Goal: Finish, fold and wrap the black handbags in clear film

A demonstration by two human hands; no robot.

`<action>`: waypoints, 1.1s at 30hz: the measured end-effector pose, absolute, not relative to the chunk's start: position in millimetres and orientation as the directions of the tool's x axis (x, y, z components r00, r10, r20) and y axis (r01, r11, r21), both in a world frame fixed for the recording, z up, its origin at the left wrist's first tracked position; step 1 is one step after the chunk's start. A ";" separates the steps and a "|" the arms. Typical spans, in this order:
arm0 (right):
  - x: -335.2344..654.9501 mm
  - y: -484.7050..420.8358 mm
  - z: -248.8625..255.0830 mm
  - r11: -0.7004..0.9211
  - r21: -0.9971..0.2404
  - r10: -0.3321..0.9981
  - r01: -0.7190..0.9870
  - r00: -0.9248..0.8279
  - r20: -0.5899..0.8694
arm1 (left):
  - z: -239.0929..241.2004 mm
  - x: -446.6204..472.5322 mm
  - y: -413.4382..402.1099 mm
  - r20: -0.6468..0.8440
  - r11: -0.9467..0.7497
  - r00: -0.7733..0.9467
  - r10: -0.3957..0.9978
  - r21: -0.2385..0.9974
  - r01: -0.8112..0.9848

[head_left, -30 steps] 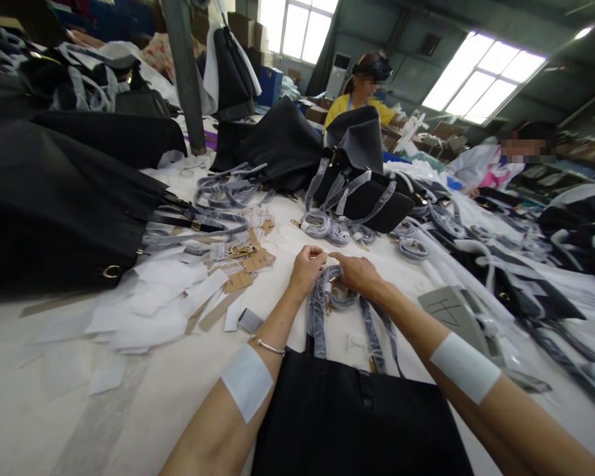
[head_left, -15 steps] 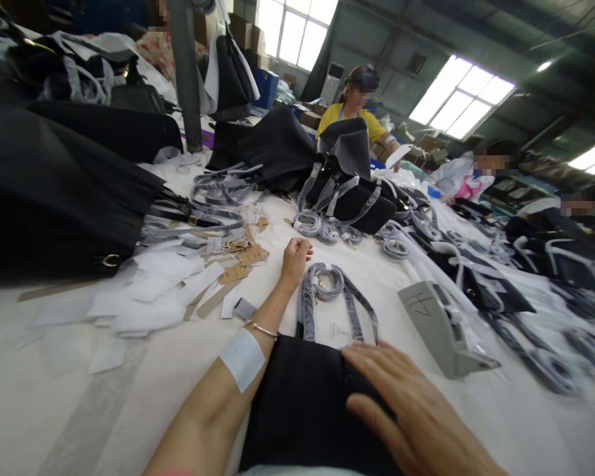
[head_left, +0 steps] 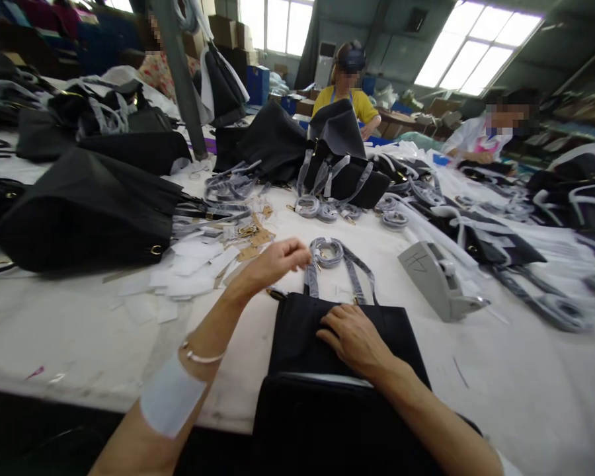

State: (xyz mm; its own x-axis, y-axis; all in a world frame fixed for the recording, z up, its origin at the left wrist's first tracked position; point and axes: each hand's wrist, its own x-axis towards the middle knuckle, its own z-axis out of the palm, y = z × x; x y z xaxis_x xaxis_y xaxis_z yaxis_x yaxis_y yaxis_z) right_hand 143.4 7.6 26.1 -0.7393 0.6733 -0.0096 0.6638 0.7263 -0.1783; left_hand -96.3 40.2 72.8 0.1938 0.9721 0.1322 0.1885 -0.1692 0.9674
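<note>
A black handbag (head_left: 297,337) lies on the table in front of me, its plastic-wrapped handles (head_left: 352,274) stretching away from me. On its upper face rests my right hand (head_left: 354,337), palm down with fingers slightly bent and not gripping. My left hand (head_left: 275,261) hovers left of the handles, fingers loosely bent, with nothing visible in them. A coiled wrapped strap (head_left: 328,253) with a gold clasp lies between the handles, close to the left fingertips. Below the bag, a dark rounded edge (head_left: 317,383) spans the near side.
A grey tape dispenser (head_left: 429,281) stands to the right. Paper sheets (head_left: 183,271) and brown tags (head_left: 258,239) lie scattered at left, beside a large black bag (head_left: 94,211). Further back are more bags (head_left: 357,182), several coiled straps (head_left: 307,206), a metal post (head_left: 181,79) and co-workers (head_left: 347,92).
My right hand has shifted left and away from me across the bag. My left hand has moved slightly left, its fingers looser, and its forearm has swung left. The view has shifted, showing the table's near edge.
</note>
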 end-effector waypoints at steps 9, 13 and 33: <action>130.7 39.4 15.8 0.668 -0.303 0.719 0.680 -0.695 0.026 | 22.8 -50.1 -122.1 -0.184 0.116 0.045 0.982 0.770 0.627; 145.3 19.2 66.3 0.640 -0.416 0.707 0.646 -0.707 -0.011 | 14.3 -41.5 -110.5 -0.186 0.151 -0.010 0.983 0.765 0.626; 173.0 -21.8 -10.2 0.606 -0.171 0.788 0.777 -0.558 0.261 | -1.5 -30.5 -67.8 -0.035 0.087 -0.084 0.996 0.636 0.767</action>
State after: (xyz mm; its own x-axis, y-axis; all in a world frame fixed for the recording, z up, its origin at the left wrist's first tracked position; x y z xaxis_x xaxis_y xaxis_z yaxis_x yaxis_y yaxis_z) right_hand 173.0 -21.8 -10.2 -0.5577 0.7880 0.2608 0.7768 0.6062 -0.1705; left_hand -30.5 -67.8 -1.5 -0.0837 0.9959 -0.0350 0.7667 0.0868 0.6362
